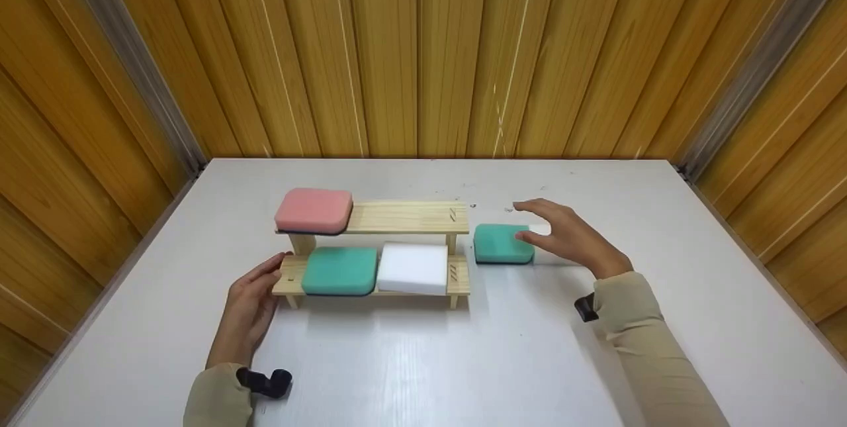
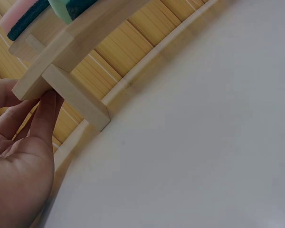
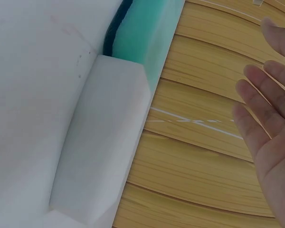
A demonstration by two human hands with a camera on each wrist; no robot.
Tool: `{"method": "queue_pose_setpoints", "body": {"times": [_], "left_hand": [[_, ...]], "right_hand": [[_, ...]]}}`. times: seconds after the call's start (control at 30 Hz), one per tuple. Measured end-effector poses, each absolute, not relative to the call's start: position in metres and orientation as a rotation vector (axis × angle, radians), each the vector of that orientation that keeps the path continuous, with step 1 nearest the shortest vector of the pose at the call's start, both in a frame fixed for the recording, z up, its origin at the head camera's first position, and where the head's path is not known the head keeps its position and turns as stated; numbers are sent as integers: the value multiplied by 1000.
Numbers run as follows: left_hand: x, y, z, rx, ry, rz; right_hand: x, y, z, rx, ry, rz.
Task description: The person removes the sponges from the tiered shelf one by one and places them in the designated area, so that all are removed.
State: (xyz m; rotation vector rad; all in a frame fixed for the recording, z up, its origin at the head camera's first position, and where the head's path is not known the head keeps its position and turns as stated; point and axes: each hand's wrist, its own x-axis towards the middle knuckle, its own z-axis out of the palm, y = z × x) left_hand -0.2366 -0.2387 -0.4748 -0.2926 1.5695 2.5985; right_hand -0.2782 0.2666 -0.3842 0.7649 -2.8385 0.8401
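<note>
My left hand (image 1: 250,304) grips the left end of the lower board of a small two-step wooden shelf (image 1: 405,217). In the left wrist view its fingers (image 2: 43,116) lie under the board end, beside a leg. A pink sponge (image 1: 314,209) is on the upper step's left side. The lower step bears a green sponge (image 1: 340,270) and a white sponge (image 1: 413,268) side by side. Right of the shelf, my right hand (image 1: 574,239) hovers with spread fingers, holding nothing. Below it are another green sponge (image 1: 497,243) and a white sponge (image 3: 99,137), mostly hidden in the head view.
The shelf and sponges stand on a white table (image 1: 423,367). Wood-patterned panels (image 1: 384,56) rise behind the table and along both sides, with grey metal posts (image 1: 132,49) at the corners.
</note>
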Motion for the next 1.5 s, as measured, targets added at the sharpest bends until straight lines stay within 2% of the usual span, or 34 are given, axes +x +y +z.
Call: {"method": "queue_pose_setpoints", "body": {"times": [1.5], "left_hand": [[-235, -238, -475, -300, 1554, 2628]], "right_hand": [[-287, 191, -353, 1009, -2768, 898]]}}
